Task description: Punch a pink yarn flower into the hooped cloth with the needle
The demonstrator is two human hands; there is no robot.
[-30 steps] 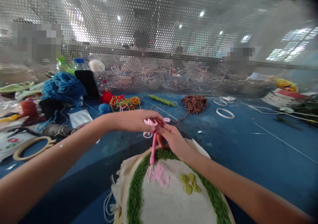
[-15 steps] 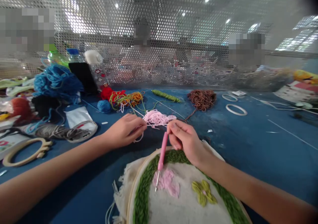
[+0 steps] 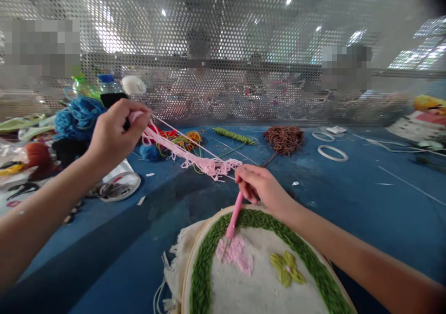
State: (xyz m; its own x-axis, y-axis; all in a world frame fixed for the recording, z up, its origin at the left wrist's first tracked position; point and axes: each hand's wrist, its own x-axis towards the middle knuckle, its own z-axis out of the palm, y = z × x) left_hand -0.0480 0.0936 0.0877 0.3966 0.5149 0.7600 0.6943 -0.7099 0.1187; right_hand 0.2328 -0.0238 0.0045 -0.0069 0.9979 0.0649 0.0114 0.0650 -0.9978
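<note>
An embroidery hoop with white cloth lies at the bottom middle, stitched with a green arch, a pink patch and a small yellow-green flower. My right hand is closed on a pink punch needle whose tip rests at the pink patch. My left hand is raised at the left, pinched on pink yarn that stretches in a tangled strand down to my right hand.
The blue table carries a blue yarn heap, red, orange, green and brown yarn, white rings, bottles and a dark phone at the back left. A perforated metal screen closes the far side; people sit behind it.
My left hand has lifted up and to the left, pulling the pink yarn out into a long strand. My right hand and the needle have stayed at the hoop.
</note>
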